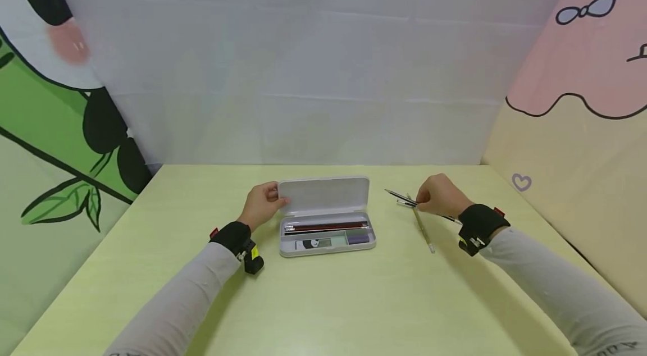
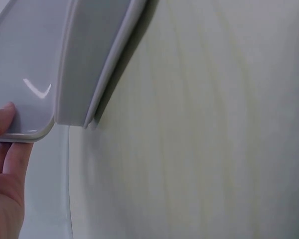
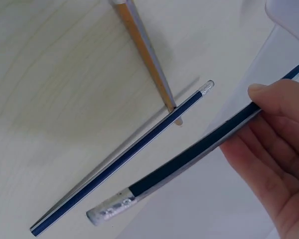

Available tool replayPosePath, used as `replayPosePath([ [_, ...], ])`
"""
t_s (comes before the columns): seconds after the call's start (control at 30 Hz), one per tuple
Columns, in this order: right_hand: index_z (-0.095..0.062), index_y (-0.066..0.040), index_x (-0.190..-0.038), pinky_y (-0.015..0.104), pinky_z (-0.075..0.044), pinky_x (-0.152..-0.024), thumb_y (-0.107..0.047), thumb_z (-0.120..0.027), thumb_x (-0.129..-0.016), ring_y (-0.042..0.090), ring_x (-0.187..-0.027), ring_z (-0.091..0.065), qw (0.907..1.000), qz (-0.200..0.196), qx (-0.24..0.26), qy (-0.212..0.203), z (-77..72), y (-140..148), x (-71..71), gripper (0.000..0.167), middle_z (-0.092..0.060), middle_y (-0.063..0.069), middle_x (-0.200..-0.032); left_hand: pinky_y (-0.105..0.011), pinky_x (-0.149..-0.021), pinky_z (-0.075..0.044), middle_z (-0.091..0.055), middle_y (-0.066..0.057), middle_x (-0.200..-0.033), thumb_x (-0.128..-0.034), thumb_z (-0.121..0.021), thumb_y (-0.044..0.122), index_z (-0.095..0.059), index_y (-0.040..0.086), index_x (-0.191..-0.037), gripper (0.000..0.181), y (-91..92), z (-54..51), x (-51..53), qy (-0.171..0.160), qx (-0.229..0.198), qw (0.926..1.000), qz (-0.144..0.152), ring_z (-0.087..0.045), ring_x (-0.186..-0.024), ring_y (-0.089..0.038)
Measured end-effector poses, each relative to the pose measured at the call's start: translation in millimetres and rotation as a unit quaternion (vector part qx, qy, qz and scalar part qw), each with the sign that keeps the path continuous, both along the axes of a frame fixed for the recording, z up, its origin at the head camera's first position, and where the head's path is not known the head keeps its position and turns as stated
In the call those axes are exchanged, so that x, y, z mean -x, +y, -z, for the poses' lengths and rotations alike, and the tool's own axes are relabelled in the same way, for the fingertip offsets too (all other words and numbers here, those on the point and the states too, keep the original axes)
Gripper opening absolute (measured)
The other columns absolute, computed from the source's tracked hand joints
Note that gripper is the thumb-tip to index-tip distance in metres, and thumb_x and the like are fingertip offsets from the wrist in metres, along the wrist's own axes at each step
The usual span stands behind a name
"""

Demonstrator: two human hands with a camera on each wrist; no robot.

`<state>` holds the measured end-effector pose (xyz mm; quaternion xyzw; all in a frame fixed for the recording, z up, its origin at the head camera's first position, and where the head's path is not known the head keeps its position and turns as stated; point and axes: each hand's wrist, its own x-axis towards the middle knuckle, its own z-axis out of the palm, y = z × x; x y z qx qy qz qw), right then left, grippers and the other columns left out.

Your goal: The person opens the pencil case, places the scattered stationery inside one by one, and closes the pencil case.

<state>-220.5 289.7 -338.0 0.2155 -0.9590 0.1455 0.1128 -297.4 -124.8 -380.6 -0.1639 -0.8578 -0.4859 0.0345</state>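
Note:
A light grey pencil case (image 1: 328, 252) stands open on the table, its lid (image 1: 326, 196) raised. My left hand (image 1: 262, 204) grips the lid's left edge, thumb on the inner face and fingers behind; the left wrist view shows the same hold on the lid (image 2: 30, 59). To the right of the case, my right hand (image 1: 442, 194) pinches a dark blue pencil (image 3: 192, 150) near its sharpened end, eraser end pointing away from the fingers. Below it are another dark blue pencil (image 3: 119, 160) and a yellow pencil (image 3: 147, 52), which cross near their ends.
Inside the case lie a dark red pencil (image 1: 328, 227), a white item with a black print (image 1: 312, 243) and a purple block (image 1: 358, 238). A pale wooden table (image 1: 303, 305) carries everything. White cloth (image 1: 323, 64) hangs behind, with printed panels at both sides.

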Motion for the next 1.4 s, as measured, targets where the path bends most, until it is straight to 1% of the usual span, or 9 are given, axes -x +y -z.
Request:
replayPosePath([
  [0.07,-0.075,-0.005,-0.072,0.023,-0.048,-0.055,0.000,-0.075,-0.074,0.008,-0.058,-0.057,0.9999,-0.008,-0.004,-0.004,0.1,-7,1.7,0.005,-0.070,0.004,-0.067,-0.044,-0.092,-0.055,-0.067,-0.026,-0.115,-0.0869,-0.067,0.003,-0.061,-0.005,-0.118,0.033,-0.6,0.8,0.3,-0.001,-0.001,1.0000,0.000,-0.066,-0.110,-0.037],
  [0.13,-0.075,-0.003,-0.074,0.023,-0.049,-0.056,-0.001,-0.075,-0.076,0.008,-0.059,-0.058,0.9998,-0.014,-0.008,-0.011,0.2,-13,3.2,0.004,-0.071,0.004,-0.068,-0.044,-0.092,-0.055,-0.067,-0.026,-0.115,-0.0867,-0.067,0.002,-0.061,-0.005,-0.118,0.033,-0.6,1.0,0.5,-0.004,-0.005,1.0000,-0.001,-0.066,-0.110,-0.037],
  [0.27,-0.075,-0.004,-0.074,0.024,-0.051,-0.056,-0.002,-0.075,-0.076,0.008,-0.060,-0.058,0.9995,-0.015,-0.012,-0.023,1.5,-23,7.8,0.004,-0.071,0.004,-0.069,-0.044,-0.092,-0.055,-0.068,-0.026,-0.114,-0.0865,-0.068,0.002,-0.062,-0.005,-0.115,0.030,0.9,1.4,-0.2,-0.004,-0.005,1.0000,-0.005,-0.066,-0.109,-0.037],
  [0.4,-0.075,-0.006,-0.073,0.023,-0.051,-0.056,-0.002,-0.077,-0.075,0.008,-0.060,-0.059,0.9995,-0.015,-0.018,-0.020,1.8,-29,12.0,0.005,-0.071,0.003,-0.068,-0.043,-0.091,-0.056,-0.068,-0.026,-0.113,-0.0865,-0.068,0.002,-0.062,-0.005,-0.114,0.029,1.5,3.9,0.1,-0.001,0.000,1.0000,-0.007,-0.067,-0.109,-0.037],
  [0.57,-0.075,-0.004,-0.073,0.022,-0.050,-0.056,-0.002,-0.078,-0.073,0.006,-0.058,-0.058,0.9988,-0.035,-0.029,-0.016,-1.4,-36,15.9,0.004,-0.070,0.002,-0.067,-0.042,-0.089,-0.057,-0.068,-0.026,-0.113,-0.0863,-0.068,0.002,-0.063,-0.005,-0.113,0.028,0.9,5.1,1.0,0.001,0.000,1.0000,-0.006,-0.067,-0.108,-0.037],
  [0.7,-0.076,-0.005,-0.073,0.022,-0.049,-0.056,-0.002,-0.078,-0.073,0.005,-0.058,-0.057,0.9982,-0.049,-0.033,-0.014,-4.1,-43,19.2,0.004,-0.070,0.002,-0.066,-0.042,-0.087,-0.057,-0.069,-0.026,-0.112,-0.0855,-0.068,0.002,-0.063,-0.005,-0.112,0.028,0.8,4.4,0.9,0.004,-0.003,1.0000,-0.005,-0.067,-0.107,-0.037],
  [1.03,-0.076,-0.004,-0.075,0.020,-0.050,-0.056,-0.003,-0.079,-0.073,0.003,-0.058,-0.059,0.9968,-0.074,-0.016,-0.023,-4.9,-59,29.1,0.004,-0.071,0.002,-0.067,-0.043,-0.089,-0.056,-0.068,-0.026,-0.113,-0.0858,-0.068,0.001,-0.063,-0.005,-0.112,0.028,1.6,4.8,2.5,0.007,-0.005,1.0000,-0.005,-0.067,-0.107,-0.037],
  [1.2,-0.077,-0.004,-0.075,0.019,-0.050,-0.057,-0.003,-0.080,-0.072,0.003,-0.058,-0.059,0.9968,-0.076,-0.016,-0.021,-4.9,-67,32.6,0.004,-0.072,0.003,-0.068,-0.044,-0.090,-0.056,-0.068,-0.027,-0.113,-0.0860,-0.067,0.001,-0.062,-0.006,-0.114,0.029,2.1,4.9,4.3,0.014,-0.004,0.9999,0.001,-0.067,-0.108,-0.038],
  [1.4,-0.077,-0.004,-0.076,0.021,-0.052,-0.057,-0.003,-0.080,-0.073,0.007,-0.059,-0.061,0.9965,-0.077,-0.019,-0.026,-8.8,-78,32.3,0.004,-0.072,0.004,-0.069,-0.045,-0.091,-0.055,-0.068,-0.026,-0.113,-0.0853,-0.068,0.001,-0.062,-0.006,-0.114,0.030,2.5,4.6,3.5,0.005,-0.009,0.9999,0.003,-0.066,-0.109,-0.038],
])
